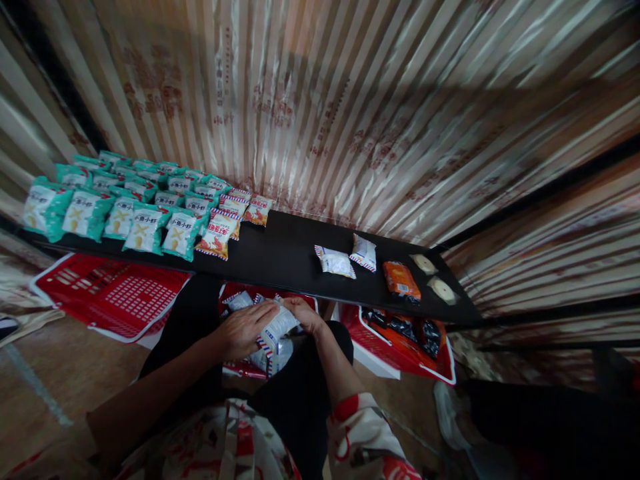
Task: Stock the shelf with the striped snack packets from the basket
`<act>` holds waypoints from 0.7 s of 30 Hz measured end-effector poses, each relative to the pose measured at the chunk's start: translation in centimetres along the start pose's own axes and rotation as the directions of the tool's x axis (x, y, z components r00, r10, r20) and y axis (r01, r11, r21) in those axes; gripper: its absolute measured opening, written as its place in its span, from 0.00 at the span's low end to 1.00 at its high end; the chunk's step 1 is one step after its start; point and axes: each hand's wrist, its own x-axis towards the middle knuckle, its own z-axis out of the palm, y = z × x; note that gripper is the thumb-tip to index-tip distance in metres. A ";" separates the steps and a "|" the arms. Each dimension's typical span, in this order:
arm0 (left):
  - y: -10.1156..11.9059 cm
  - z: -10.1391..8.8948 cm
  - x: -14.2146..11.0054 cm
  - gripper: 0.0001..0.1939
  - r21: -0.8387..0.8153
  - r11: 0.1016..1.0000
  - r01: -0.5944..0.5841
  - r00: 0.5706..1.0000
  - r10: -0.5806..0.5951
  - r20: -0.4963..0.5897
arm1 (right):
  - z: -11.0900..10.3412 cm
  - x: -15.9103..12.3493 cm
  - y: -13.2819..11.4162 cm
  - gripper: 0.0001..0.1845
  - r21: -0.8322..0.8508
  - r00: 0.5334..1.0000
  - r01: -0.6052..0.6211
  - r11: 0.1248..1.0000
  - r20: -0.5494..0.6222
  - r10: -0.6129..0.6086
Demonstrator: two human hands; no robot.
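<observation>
Between my knees, both my hands are on a white snack bag (278, 328) with a red-and-blue striped edge, its printed back facing up. My left hand (249, 327) lies across the bag's left side, fingers together and reaching to its top edge. At the top right corner, my right hand (306, 315) grips the bag with bent fingers; its fingertips are partly hidden. Beneath the hands, more bags of this kind (241, 301) fill a red basket (246, 369). Two similar white bags (335, 261) lie on the black table beyond my right hand.
The long black table (280, 243) carries rows of green snack bags (143, 229) and several striped bags (219, 232) at left. An orange packet (401, 280) and two round pale items (443, 291) lie right. Red baskets (120, 287) flank me; a curtain (310, 120) hangs behind.
</observation>
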 end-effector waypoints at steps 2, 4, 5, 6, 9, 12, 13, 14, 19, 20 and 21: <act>0.1 0.1 0.1 0.37 0.028 1.000 0.007 1.000 -0.007 0.005 | 0.1 0.0 -0.1 0.25 0.031 0.997 -0.037 0.999 0.069 0.034; 0.2 0.0 0.2 0.37 0.032 0.999 0.022 1.000 -0.022 0.011 | 0.2 0.1 -0.2 0.24 0.044 0.992 -0.072 0.996 0.106 0.067; 0.2 0.0 0.2 0.36 0.022 0.999 0.025 1.000 -0.026 0.012 | 0.2 0.1 -0.2 0.24 0.041 0.992 -0.082 0.996 0.104 0.078; 0.1 0.0 0.2 0.36 0.007 1.000 0.026 1.000 -0.027 0.012 | 0.3 0.1 -0.3 0.24 0.035 0.991 -0.090 0.995 0.101 0.086; -0.2 0.1 0.0 0.36 -0.044 0.999 0.017 1.000 -0.017 0.010 | 0.6 0.1 -0.4 0.24 0.015 0.991 -0.092 0.996 0.095 0.090; -0.5 0.4 -0.1 0.37 -0.056 0.998 0.019 1.000 -0.018 0.012 | 0.8 -0.1 -0.5 0.25 -0.021 0.993 -0.082 0.996 0.083 0.083; -0.6 0.5 -0.2 0.37 -0.048 0.999 0.023 1.000 -0.023 0.014 | 0.9 -0.1 -0.6 0.26 -0.032 0.993 -0.080 0.996 0.079 0.083; -0.7 0.5 -0.2 0.38 -0.037 0.999 0.029 0.999 -0.029 0.016 | 0.9 -0.2 -0.6 0.26 -0.041 0.994 -0.078 0.996 0.074 0.081; -1.2 0.8 -0.5 0.38 0.005 0.997 0.071 0.996 -0.071 0.057 | 1.0 -0.3 -0.7 0.28 -0.096 0.997 -0.059 0.994 0.041 0.063; -1.3 0.8 -0.6 0.38 0.013 0.996 0.084 0.994 -0.084 0.070 | 1.0 -0.3 -0.6 0.28 -0.115 0.998 -0.051 0.992 0.036 0.055; -1.4 0.8 -0.6 0.38 0.020 0.995 0.097 0.992 -0.099 0.081 | 1.1 -0.3 -0.6 0.28 -0.134 0.999 -0.035 0.990 0.035 0.040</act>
